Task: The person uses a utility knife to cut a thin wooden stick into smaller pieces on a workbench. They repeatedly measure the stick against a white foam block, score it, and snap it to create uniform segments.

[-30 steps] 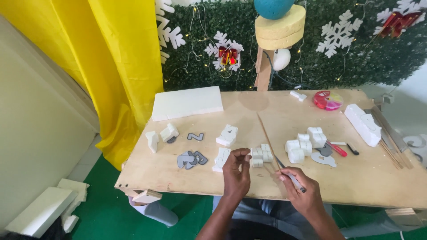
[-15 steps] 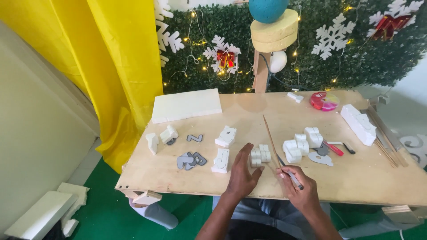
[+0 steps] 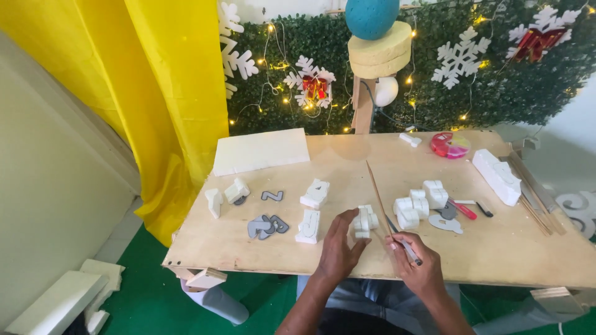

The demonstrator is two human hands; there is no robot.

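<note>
— Fingers first: what are they doing?
— On the left hand (image 3: 338, 251) the fingers (image 3: 354, 243) are spread and curved, touching a small white foam block (image 3: 364, 221) near the front of the desk (image 3: 347, 158); they rest on its near side and are not closed round it. On the right hand (image 3: 417, 263) the fingers are curled shut on a slim pen-like tool (image 3: 410, 252), which slants across the top of the hand.
— And going left to right across the desk?
— Far left, two small white foam pieces (image 3: 225, 195); then grey cut-out shapes (image 3: 267, 224) lying flat; then two more white foam shapes (image 3: 312, 208). Behind them lies a flat white foam sheet (image 3: 261, 151). A thin wooden stick (image 3: 376, 193) runs just to the right of the touched block. Right of it is a cluster of white blocks (image 3: 420, 203), a red-handled tool (image 3: 462, 209), then a long white foam bar (image 3: 496, 175).
— Anything at the back?
— A round pink and red container (image 3: 450, 144).
</note>
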